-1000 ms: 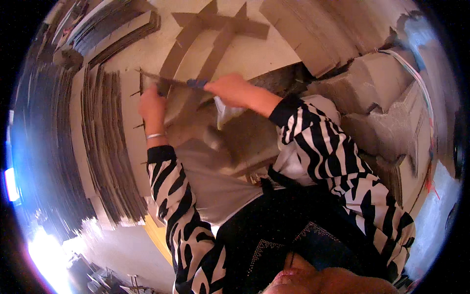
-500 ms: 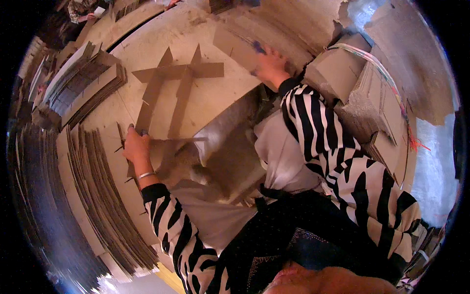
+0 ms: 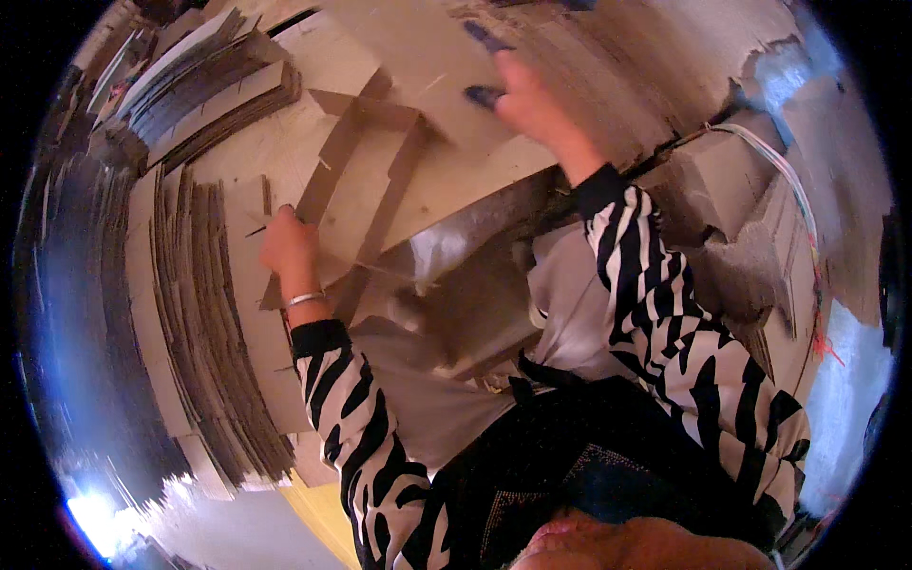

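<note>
A brown cardboard divider grid (image 3: 334,152) of slotted strips stands on the pale tabletop (image 3: 456,195), its long strips crossed by a strip at the far end. My left hand (image 3: 290,252) is closed on the grid's near left end, where another crossing strip shows beside the fingers. My right hand (image 3: 527,95), blurred by motion, is beyond the grid to the right, over or beside the brown cardboard there. Its thumb and a finger wear dark covers and are spread apart. I see nothing between them.
A row of upright cardboard strips (image 3: 204,313) stands at left, near my left forearm. More cardboard pieces (image 3: 223,109) are stacked at far left. At right are bundled cardboard (image 3: 731,171) and a pale strap (image 3: 774,157). The table's near edge (image 3: 494,197) crosses below my right hand.
The whole view has shifted. My right hand has left the loose cardboard piece it was touching and reached farther away, fingers spread. The grid has tilted somewhat; my left hand still grips it.
</note>
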### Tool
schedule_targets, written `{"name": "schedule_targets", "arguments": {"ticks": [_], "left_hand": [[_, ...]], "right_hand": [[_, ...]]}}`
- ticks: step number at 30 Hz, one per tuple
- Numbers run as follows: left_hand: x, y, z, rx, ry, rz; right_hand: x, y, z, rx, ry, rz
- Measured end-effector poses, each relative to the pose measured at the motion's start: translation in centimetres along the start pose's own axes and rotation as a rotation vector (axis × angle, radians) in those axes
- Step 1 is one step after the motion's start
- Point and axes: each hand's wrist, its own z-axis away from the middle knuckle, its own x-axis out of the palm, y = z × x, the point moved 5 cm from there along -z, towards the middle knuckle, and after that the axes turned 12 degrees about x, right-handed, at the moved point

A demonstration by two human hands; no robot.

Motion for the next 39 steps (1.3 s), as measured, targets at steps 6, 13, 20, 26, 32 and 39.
{"name": "schedule_targets", "arguments": {"ticks": [6, 13, 20, 26, 32, 39], "left_hand": [[0.6, 1.8, -1.4, 0.076, 0.004, 0.123], [1.2, 1.0, -0.7, 0.122, 0.007, 0.115], [0.4, 2.4, -0.5, 0.11, 0.042, 0.117], [0.5, 3.3, -0.8, 0.169, 0.026, 0.13], [-2.6, -4.3, 2.1, 0.013, 0.156, 0.279], [0.0, 12.8, 2.5, 0.539, -0.14, 0.66]], "right_hand": [[7.0, -1.9, 0.6, -0.157, -0.436, 0.003], [5.7, -2.7, 2.0, -0.299, -0.404, 0.296], [8.4, -2.5, 6.7, -0.321, -0.496, 0.449], [9.4, -0.6, 7.1, -0.291, -0.415, 0.414], [5.6, 0.6, 1.4, -0.202, 0.044, 0.273], [9.9, 7.5, 1.8, 0.164, -0.541, -0.12]]}}
